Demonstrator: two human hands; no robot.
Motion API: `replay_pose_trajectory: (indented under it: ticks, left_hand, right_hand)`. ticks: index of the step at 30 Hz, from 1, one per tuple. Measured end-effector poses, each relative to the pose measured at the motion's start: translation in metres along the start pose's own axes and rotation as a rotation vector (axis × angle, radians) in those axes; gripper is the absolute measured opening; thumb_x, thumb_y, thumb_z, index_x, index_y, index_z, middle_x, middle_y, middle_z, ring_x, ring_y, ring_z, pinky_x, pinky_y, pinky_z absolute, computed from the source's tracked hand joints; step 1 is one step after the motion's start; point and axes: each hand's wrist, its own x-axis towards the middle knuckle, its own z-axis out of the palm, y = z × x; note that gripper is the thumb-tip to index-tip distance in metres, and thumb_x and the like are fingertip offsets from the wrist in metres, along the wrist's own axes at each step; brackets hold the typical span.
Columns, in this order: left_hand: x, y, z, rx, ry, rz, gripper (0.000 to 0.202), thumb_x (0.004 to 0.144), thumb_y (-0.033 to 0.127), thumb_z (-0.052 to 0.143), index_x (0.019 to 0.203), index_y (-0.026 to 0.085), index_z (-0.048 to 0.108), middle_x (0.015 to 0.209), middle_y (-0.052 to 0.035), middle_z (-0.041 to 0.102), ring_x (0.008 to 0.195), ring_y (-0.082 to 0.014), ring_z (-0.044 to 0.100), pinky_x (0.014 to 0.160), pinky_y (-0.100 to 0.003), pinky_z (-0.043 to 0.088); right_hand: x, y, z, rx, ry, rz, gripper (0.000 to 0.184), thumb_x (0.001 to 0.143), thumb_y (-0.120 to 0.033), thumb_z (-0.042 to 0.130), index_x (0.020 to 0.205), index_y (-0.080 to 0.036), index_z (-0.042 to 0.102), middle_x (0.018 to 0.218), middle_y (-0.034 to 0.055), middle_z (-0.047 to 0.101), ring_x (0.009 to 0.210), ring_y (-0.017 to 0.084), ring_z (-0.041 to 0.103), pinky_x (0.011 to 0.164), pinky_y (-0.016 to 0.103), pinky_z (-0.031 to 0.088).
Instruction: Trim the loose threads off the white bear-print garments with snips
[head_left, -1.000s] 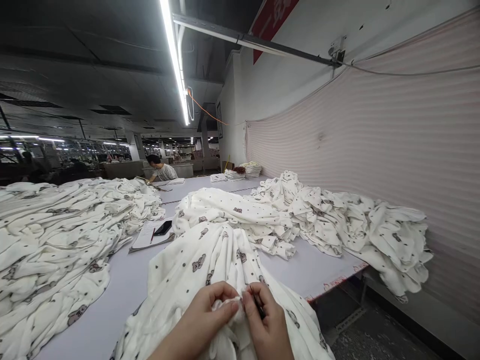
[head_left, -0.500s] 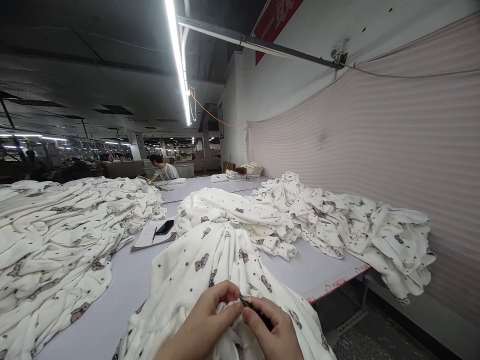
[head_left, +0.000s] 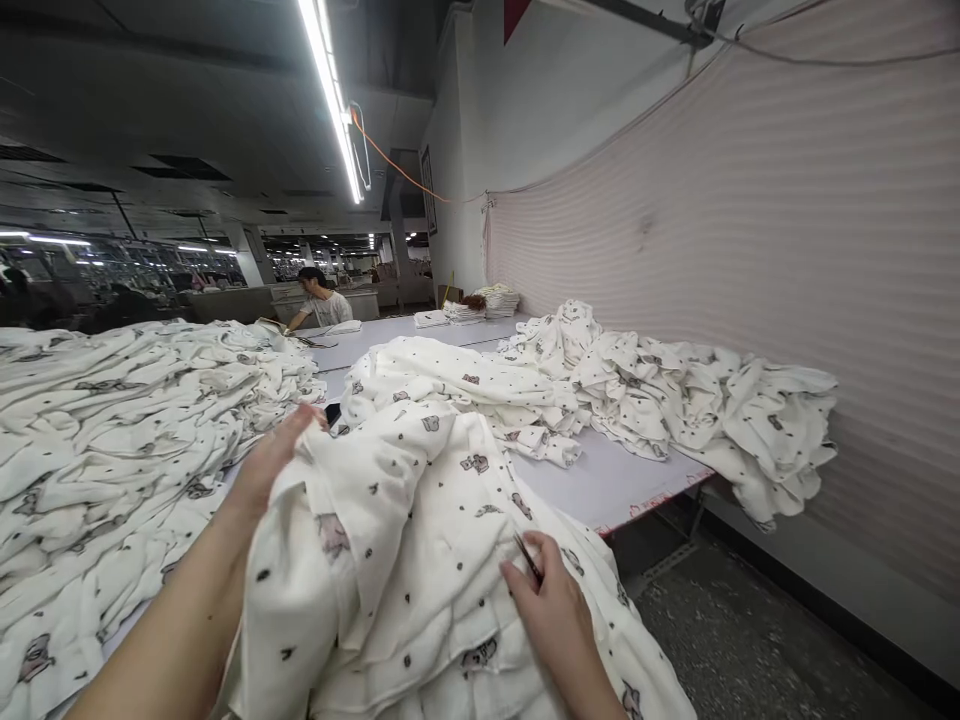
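A white garment (head_left: 420,540) printed with small bears and dots lies bunched in front of me on the table. My left hand (head_left: 271,458) is closed on a raised fold of that garment at its left side, the fingers mostly hidden by the cloth. My right hand (head_left: 547,600) rests on the garment at the lower right, pinching small dark snips (head_left: 526,555) whose tips point up and left.
Heaps of the same printed cloth lie to the left (head_left: 112,430), at the centre back (head_left: 465,385) and at the right table end (head_left: 697,400). The grey table (head_left: 607,480) ends at the right, above dark floor. A person (head_left: 319,300) works at a far table. A striped curtain (head_left: 750,230) covers the right wall.
My left hand has moved up and to the left, lifting a fold of the garment. My right hand has parted from it and stays low with the snips. The view has tilted down.
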Motion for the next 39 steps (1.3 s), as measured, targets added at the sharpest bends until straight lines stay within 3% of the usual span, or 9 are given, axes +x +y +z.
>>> replay_pose_trajectory:
  ticks: [6,9,12,16,19,22,25,32,39]
  left_hand:
    - [-0.030,0.014,0.055,0.480,-0.525,0.111,0.039,0.071,0.049,0.066,0.097,0.021,0.071,0.087,-0.0073,0.070,0.085,-0.0297,0.062,0.071,-0.034,0.045]
    - [-0.040,0.019,0.086,0.611,-0.648,0.200,0.056,0.068,0.048,0.068,0.120,0.027,0.063,0.095,-0.0096,0.072,0.090,-0.0350,0.062,0.072,-0.036,0.043]
    - [-0.041,0.018,0.100,0.558,-0.697,0.294,0.032,0.074,0.028,0.058,0.103,0.026,0.071,0.090,-0.0048,0.072,0.086,-0.0287,0.064,0.070,-0.031,0.042]
    - [-0.038,0.005,0.093,0.516,-0.623,0.365,0.028,0.076,0.017,0.043,0.090,0.023,0.066,0.089,-0.0025,0.065,0.087,-0.0232,0.060,0.075,-0.029,0.041]
    - [-0.036,-0.007,0.079,0.432,-0.533,0.358,0.015,0.076,0.017,0.046,0.084,0.022,0.058,0.097,-0.0026,0.056,0.086,-0.0205,0.056,0.077,-0.029,0.042]
    - [-0.038,-0.010,0.064,0.187,-0.506,0.335,0.010,0.074,0.012,0.048,0.076,0.022,0.045,0.118,-0.0034,0.052,0.099,-0.0200,0.053,0.085,-0.028,0.039]
    - [-0.047,-0.007,0.047,-0.021,-0.632,0.202,0.009,0.079,0.015,0.045,0.078,0.022,0.041,0.102,-0.0015,0.058,0.089,-0.0181,0.053,0.078,-0.026,0.041]
    - [-0.068,-0.004,0.040,0.274,-0.666,0.188,0.012,0.077,0.029,0.061,0.083,0.020,0.056,0.082,0.0017,0.057,0.080,-0.0190,0.051,0.073,-0.024,0.038]
    - [-0.073,-0.011,0.059,0.069,-0.646,0.130,0.022,0.088,0.032,0.049,0.083,0.018,0.065,0.084,-0.0004,0.064,0.087,-0.0203,0.057,0.081,-0.024,0.042]
  right_hand:
    - [0.024,-0.014,0.006,0.267,-0.076,-0.113,0.014,0.077,-0.034,0.055,0.075,-0.021,0.057,0.065,-0.0031,0.053,0.066,0.017,0.051,0.062,0.024,0.039]
    - [0.018,-0.034,0.002,0.389,-0.125,-0.197,0.018,0.081,-0.037,0.054,0.083,-0.020,0.058,0.072,-0.0023,0.055,0.071,0.016,0.051,0.064,0.022,0.041]
    - [0.008,-0.051,-0.001,0.484,-0.184,-0.255,0.023,0.083,-0.040,0.057,0.091,-0.018,0.062,0.078,-0.0002,0.057,0.075,0.016,0.052,0.069,0.022,0.042]
    - [-0.003,-0.044,0.015,0.501,-0.073,-0.203,0.042,0.079,-0.044,0.063,0.112,-0.019,0.056,0.065,-0.0060,0.044,0.060,0.013,0.045,0.059,0.020,0.040]
    - [-0.008,-0.029,0.037,0.465,-0.011,-0.208,0.033,0.073,-0.043,0.067,0.091,-0.017,0.062,0.056,-0.0092,0.030,0.051,0.011,0.035,0.052,0.020,0.034]
    - [-0.010,-0.030,0.047,0.436,0.090,-0.275,0.026,0.081,-0.041,0.058,0.071,-0.018,0.060,0.059,-0.0049,0.039,0.054,0.012,0.040,0.050,0.020,0.035]
    - [-0.009,-0.045,0.040,0.373,0.236,-0.357,0.019,0.085,-0.036,0.052,0.081,-0.019,0.060,0.088,0.0056,0.057,0.067,0.015,0.051,0.049,0.019,0.037]
    - [-0.011,-0.060,0.028,0.220,0.327,-0.577,0.014,0.086,-0.020,0.045,0.074,-0.022,0.050,0.079,0.0018,0.054,0.076,0.017,0.056,0.069,0.023,0.042]
    - [-0.017,-0.069,0.021,0.215,0.131,-0.538,0.010,0.081,-0.032,0.061,0.086,-0.024,0.060,0.080,0.0013,0.056,0.069,0.016,0.057,0.061,0.021,0.044]
